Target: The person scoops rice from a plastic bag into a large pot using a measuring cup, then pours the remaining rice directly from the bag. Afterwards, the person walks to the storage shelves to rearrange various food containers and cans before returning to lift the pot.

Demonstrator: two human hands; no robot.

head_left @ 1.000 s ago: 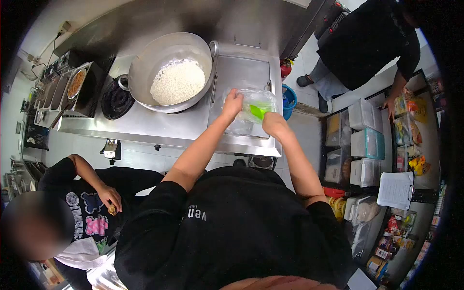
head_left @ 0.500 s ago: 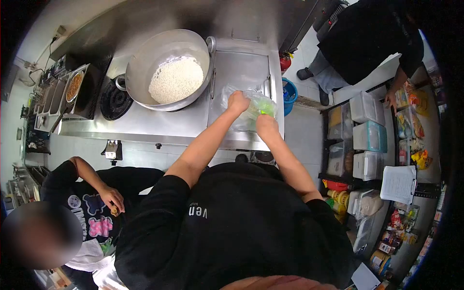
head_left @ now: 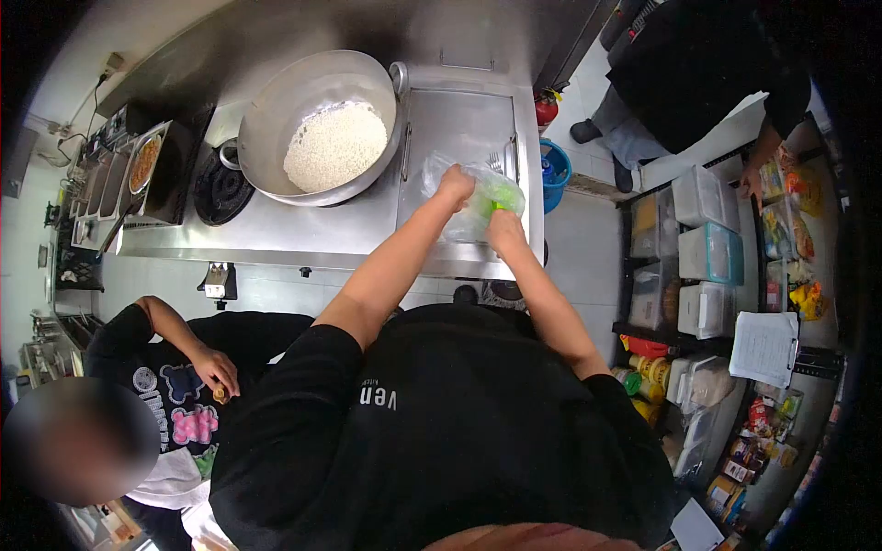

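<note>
A clear plastic bag (head_left: 450, 220) is held above the metal tray surface at the right of the steel counter. My left hand (head_left: 457, 185) is closed on the bag's upper left part. My right hand (head_left: 504, 231) is closed around the handle end of a bright green tool (head_left: 503, 196), whose far part is seen through the plastic. What the bag contains is too blurred to make out. To the left stands a large metal pot (head_left: 266, 138) with white grains (head_left: 336, 147) in it. A fork (head_left: 495, 162) lies just beyond the bag.
A black burner (head_left: 220, 191) and food trays (head_left: 115, 179) are at the left. One person (head_left: 211, 367) sits at lower left; another (head_left: 698, 78) reaches toward the shelves at upper right. A blue bucket (head_left: 557, 174) and a red extinguisher (head_left: 546, 108) stand beside the counter.
My right hand has moved slightly left and the green tool is now mostly behind the bag's plastic. My left hand has shifted a little right. The fork has come into view.
</note>
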